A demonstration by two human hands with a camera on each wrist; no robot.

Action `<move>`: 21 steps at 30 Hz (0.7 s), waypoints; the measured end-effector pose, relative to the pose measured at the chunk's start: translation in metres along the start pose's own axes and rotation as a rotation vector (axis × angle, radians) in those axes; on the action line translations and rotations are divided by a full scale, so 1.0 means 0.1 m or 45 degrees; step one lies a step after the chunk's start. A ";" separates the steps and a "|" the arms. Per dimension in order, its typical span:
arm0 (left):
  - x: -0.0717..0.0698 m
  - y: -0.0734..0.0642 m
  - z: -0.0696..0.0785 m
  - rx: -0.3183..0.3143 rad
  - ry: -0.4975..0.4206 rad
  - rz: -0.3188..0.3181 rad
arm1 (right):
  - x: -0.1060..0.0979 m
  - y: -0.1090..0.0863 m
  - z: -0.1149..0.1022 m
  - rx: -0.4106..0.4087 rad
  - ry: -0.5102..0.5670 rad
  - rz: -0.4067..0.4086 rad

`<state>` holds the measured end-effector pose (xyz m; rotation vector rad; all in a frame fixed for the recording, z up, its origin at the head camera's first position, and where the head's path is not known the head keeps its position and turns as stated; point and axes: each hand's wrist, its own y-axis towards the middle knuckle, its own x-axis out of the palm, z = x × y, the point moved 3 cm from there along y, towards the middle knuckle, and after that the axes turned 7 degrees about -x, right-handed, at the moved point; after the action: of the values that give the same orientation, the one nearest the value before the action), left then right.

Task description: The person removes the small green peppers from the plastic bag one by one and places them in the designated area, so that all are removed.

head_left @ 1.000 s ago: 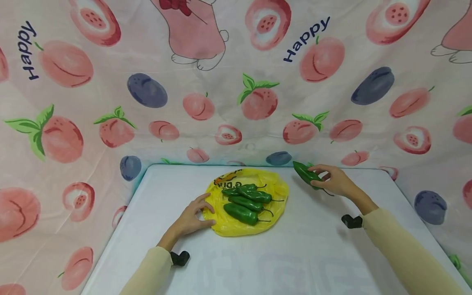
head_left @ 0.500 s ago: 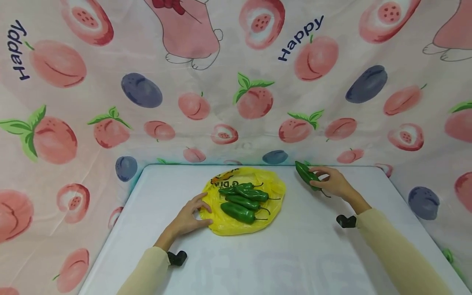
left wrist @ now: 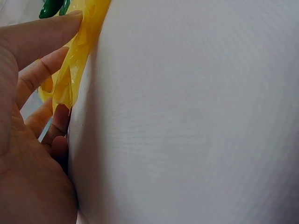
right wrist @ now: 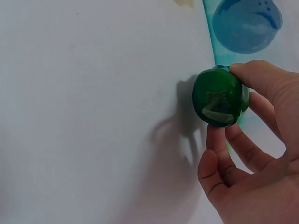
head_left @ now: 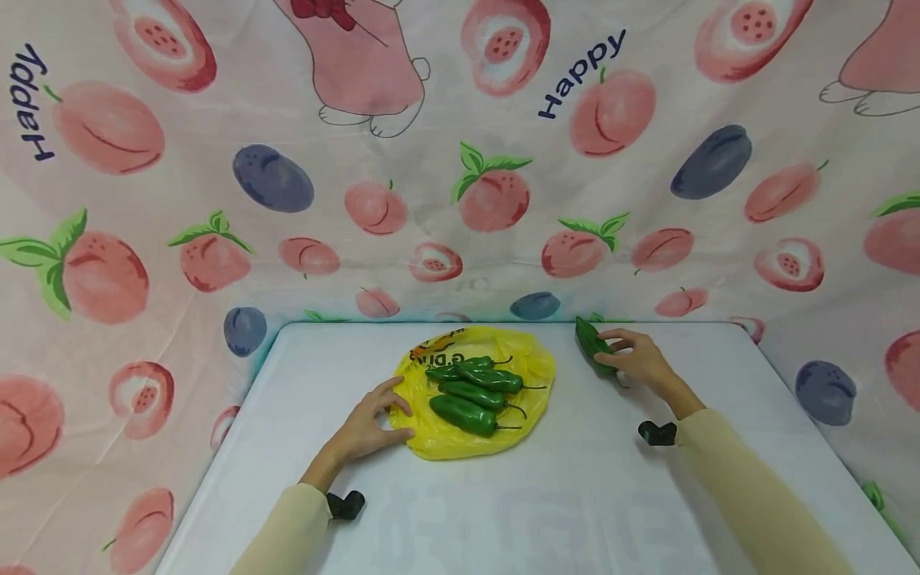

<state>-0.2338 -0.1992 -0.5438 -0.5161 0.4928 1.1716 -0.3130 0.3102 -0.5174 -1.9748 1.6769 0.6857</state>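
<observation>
In the head view, my right hand (head_left: 642,363) pinches a long green chili pepper (head_left: 591,343) between thumb and fingers at the table's back right. The pepper's narrow tip points away. In the right wrist view the same pepper (right wrist: 215,95) shows its rounded stem end, and its shadow falls on the white table. At the centre lies a yellow plastic bag (head_left: 431,444) with several green chili peppers (head_left: 463,414) on top, stems toward the right. My left hand (head_left: 365,423) rests at the bag's left edge, fingers spread. In the left wrist view its thumb touches the yellow plastic (left wrist: 88,35).
A white table (head_left: 546,511) reaches to a fruit-printed curtain (head_left: 431,160) that stands behind it and along both sides. Black wrist devices (head_left: 346,505) sit at both sleeves. Dark lettering shows on the bag's far left part.
My right hand has moved slightly to the left, and the pepper it holds has turned so its stem end faces more toward me. The left hand stays at the bag; the head view has shifted a little.
</observation>
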 end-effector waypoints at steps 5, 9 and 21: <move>0.00 -0.01 0.00 -0.001 -0.003 0.001 | 0.07 0.01 -0.03 0.010 0.011 0.013; 0.00 0.00 -0.01 0.000 0.007 0.001 | 0.10 0.01 -0.04 0.010 0.011 0.026; 0.01 0.00 -0.01 0.010 0.006 0.006 | 0.14 0.05 0.02 0.014 0.010 0.044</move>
<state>-0.2340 -0.1995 -0.5453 -0.5114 0.5022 1.1729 -0.3163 0.3005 -0.5281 -1.9476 1.7195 0.6811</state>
